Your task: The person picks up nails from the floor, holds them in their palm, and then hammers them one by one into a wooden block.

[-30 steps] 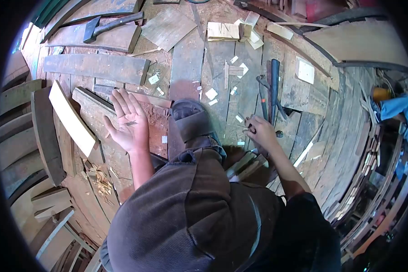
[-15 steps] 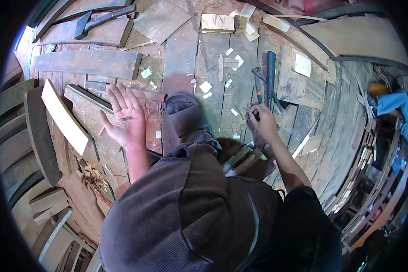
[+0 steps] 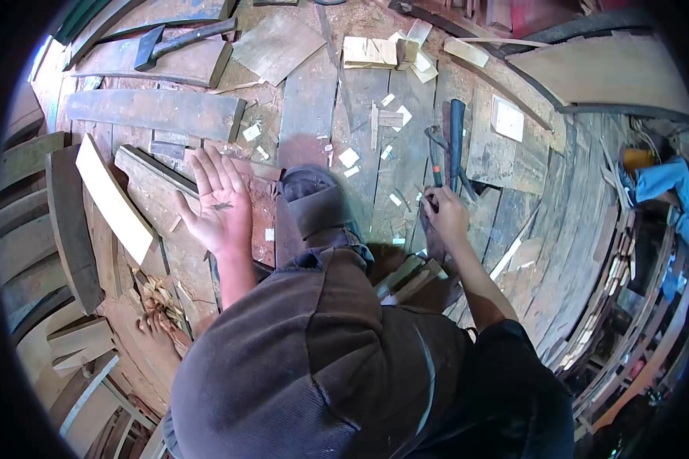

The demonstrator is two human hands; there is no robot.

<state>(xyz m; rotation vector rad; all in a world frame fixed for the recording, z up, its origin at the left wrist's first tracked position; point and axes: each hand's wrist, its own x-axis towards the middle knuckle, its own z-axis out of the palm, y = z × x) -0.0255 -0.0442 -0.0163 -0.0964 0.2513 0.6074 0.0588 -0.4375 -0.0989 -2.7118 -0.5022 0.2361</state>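
My left hand point(image 3: 220, 205) is held palm up with the fingers spread, over a reddish board point(image 3: 262, 210). A few small dark thin pieces lie in its palm. My right hand point(image 3: 445, 216) is down on the plank floor, its fingertips pinched on something small and thin that I cannot name. Just beyond those fingers lie pliers with red handles point(image 3: 436, 164) and a long dark-handled tool point(image 3: 456, 134). My foot in a dark sandal point(image 3: 314, 200) rests between the two hands.
A hammer-like tool point(image 3: 177, 40) lies on planks at the top left. A pale plank point(image 3: 113, 200) leans at the left, with wood chips point(image 3: 161, 298) below it. Pale offcut blocks point(image 3: 375, 52) sit at the top. A blue cloth point(image 3: 666, 180) lies at the right.
My right hand has drawn slightly nearer the pliers, fingers still pinched at the floor. My left hand stays palm up and has barely moved. The view has shifted a little.
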